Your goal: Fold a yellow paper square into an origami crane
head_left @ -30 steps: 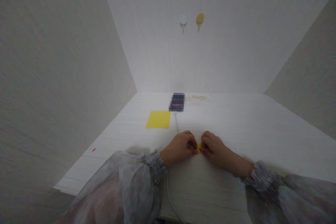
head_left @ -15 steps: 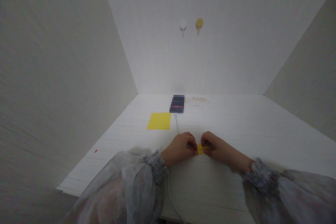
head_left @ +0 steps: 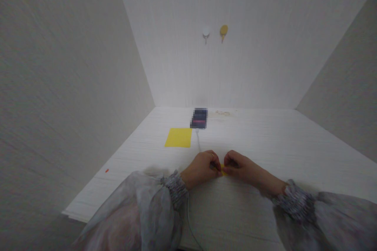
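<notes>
Between my two hands is a small piece of yellow paper (head_left: 223, 170), mostly covered by the fingers. My left hand (head_left: 204, 167) is closed on its left end, with thumb and forefinger pinched; a ring shows on one finger. From the other side my right hand (head_left: 240, 164) pinches the paper, its fingertips almost meeting those of the left. Both hands are low over the white table. A flat yellow paper square (head_left: 178, 137) lies farther off to the left.
A phone with a blurred screen (head_left: 199, 118) lies at the table's back, a white cable (head_left: 198, 141) running from it toward me under the left arm. An orange bit (head_left: 107, 170) lies at left. Two hooks, white (head_left: 205, 32) and yellow (head_left: 224, 30), hang on the back wall.
My right hand has shifted slightly left toward my left hand, so less of the yellow paper shows between them. The whole view has tipped up a little.
</notes>
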Demonstrator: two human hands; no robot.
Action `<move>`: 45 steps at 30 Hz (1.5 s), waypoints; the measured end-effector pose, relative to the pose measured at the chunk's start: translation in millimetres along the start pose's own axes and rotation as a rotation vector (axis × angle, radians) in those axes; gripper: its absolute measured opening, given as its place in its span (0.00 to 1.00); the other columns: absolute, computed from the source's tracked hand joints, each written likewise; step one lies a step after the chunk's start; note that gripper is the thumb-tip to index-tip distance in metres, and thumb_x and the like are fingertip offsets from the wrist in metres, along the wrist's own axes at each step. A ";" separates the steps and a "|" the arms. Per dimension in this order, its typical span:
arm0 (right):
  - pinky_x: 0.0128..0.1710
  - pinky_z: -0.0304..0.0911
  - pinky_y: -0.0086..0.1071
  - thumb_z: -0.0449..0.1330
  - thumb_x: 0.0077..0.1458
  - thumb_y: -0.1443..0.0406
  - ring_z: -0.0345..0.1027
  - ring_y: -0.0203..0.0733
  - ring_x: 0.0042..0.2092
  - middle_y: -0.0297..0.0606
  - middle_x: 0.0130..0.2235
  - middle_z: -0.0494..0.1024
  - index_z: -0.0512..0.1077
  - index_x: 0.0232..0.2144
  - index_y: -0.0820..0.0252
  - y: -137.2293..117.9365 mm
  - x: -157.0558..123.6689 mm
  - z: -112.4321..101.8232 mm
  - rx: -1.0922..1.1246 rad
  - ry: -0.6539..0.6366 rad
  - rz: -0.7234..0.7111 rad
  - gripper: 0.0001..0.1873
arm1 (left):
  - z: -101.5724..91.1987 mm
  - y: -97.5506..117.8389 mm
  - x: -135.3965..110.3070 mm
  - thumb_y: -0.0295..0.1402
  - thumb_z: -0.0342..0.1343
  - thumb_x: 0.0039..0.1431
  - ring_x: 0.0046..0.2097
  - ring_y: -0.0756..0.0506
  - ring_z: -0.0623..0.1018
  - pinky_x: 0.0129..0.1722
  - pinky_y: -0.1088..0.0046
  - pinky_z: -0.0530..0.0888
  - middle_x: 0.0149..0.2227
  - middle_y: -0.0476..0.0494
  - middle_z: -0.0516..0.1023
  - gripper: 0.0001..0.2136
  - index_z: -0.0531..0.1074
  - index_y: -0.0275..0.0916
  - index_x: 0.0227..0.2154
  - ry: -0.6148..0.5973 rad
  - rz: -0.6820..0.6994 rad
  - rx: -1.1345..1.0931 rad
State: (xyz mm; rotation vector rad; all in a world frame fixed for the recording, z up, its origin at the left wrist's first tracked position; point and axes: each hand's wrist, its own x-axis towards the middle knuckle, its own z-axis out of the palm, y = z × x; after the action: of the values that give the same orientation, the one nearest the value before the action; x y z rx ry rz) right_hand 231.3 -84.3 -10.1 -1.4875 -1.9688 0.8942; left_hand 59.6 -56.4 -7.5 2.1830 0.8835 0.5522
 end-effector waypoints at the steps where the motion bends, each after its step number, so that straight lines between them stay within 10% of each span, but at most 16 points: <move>1: 0.24 0.56 0.31 0.54 0.40 0.68 0.60 0.38 0.26 0.34 0.24 0.66 0.61 0.22 0.57 -0.5 0.0 2.1 -0.055 0.041 -0.016 0.03 | 0.0 -0.3 -0.1 0.28 0.56 0.40 0.33 0.50 0.69 0.34 0.76 0.67 0.32 0.47 0.69 0.04 0.71 0.35 0.23 0.004 0.006 0.000; 27: 0.26 0.57 0.30 0.52 0.47 0.66 0.60 0.37 0.28 0.34 0.25 0.66 0.63 0.23 0.60 -2.4 -5.4 1.0 -0.154 0.097 -0.108 0.03 | 2.3 4.2 -3.2 0.27 0.55 0.41 0.32 0.50 0.68 0.31 0.75 0.66 0.30 0.48 0.68 0.12 0.63 0.37 0.32 0.051 -0.059 -0.053; 45: 0.29 0.56 0.32 0.50 0.46 0.69 0.57 0.38 0.29 0.37 0.24 0.64 0.59 0.15 0.60 -8.4 -3.1 1.1 -0.355 0.261 -0.038 0.10 | -9.5 21.7 -8.1 0.32 0.46 0.53 0.37 0.48 0.66 0.39 0.72 0.65 0.34 0.43 0.69 0.10 0.72 0.39 0.33 0.085 0.254 0.405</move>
State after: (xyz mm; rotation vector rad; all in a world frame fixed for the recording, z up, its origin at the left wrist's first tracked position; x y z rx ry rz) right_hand 226.1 -89.0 -4.5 -1.6542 -2.0189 0.3208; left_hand 57.6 -69.2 13.9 2.6813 0.8219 0.6349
